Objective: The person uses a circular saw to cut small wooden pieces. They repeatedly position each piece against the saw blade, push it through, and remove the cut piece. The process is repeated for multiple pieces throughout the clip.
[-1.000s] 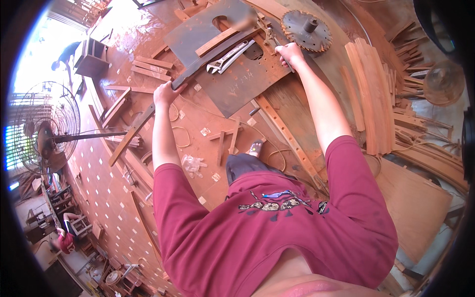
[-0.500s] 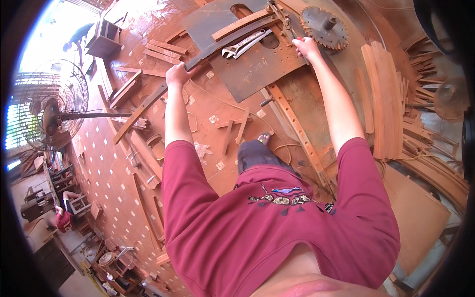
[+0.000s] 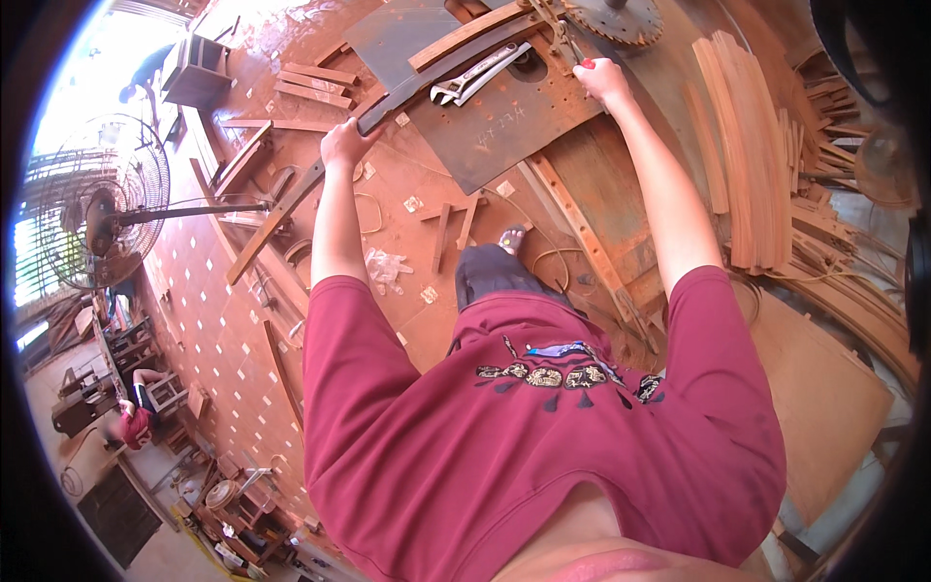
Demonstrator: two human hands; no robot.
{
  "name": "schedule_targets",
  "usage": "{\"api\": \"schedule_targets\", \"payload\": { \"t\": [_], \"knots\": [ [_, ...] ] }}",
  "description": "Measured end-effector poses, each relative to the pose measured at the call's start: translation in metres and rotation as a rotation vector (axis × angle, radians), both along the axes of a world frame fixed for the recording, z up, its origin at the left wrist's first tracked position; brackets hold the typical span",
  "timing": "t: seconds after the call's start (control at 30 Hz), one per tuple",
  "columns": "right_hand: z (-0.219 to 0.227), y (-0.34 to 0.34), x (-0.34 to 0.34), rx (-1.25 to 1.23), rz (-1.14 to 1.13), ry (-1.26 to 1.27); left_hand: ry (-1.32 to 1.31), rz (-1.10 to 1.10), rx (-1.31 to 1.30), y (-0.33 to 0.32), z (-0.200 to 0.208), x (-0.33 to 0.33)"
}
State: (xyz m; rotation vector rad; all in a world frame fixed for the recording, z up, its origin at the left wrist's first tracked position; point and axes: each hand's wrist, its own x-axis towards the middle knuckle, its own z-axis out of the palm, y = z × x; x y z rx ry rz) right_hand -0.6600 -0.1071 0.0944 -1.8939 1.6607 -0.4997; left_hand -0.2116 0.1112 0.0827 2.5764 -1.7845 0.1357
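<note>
My left hand [image 3: 347, 145] is closed around the near end of a long dark bar [image 3: 398, 97], which lies across the metal machine table. Along the bar's far part rests a curved wooden strip [image 3: 470, 37]. My right hand [image 3: 603, 81] is closed on a tool with a red handle [image 3: 587, 64], beside a metal clamp [image 3: 561, 39] at the strip's right end; the tool's kind is unclear. Between my hands, an adjustable wrench [image 3: 454, 90] and another silver tool lie on the metal plate [image 3: 495, 136].
A toothed circular saw blade [image 3: 621, 21] stands just beyond my right hand. Curved wooden boards [image 3: 742, 155] are stacked at the right. Wood offcuts [image 3: 315, 87] litter the tiled floor, and a standing fan [image 3: 102, 209] is at the left. Another person [image 3: 136, 422] sits far off at lower left.
The view has shifted a little, so the table and saw blade sit higher in the picture. Both hands keep their holds on the bar and the red-handled tool.
</note>
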Motion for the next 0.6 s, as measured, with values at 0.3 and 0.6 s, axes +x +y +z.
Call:
{"api": "schedule_targets", "payload": {
  "t": [0.3, 0.6],
  "knots": [
    [0.113, 0.03, -0.017, -0.007, -0.002, 0.136, 0.015, -0.006, -0.007, 0.034, 0.083, -0.024],
    [0.155, 0.019, -0.022, 0.087, 0.02, 0.153, 0.092, -0.025, -0.033, 0.037, 0.129, -0.033]
  ]
}}
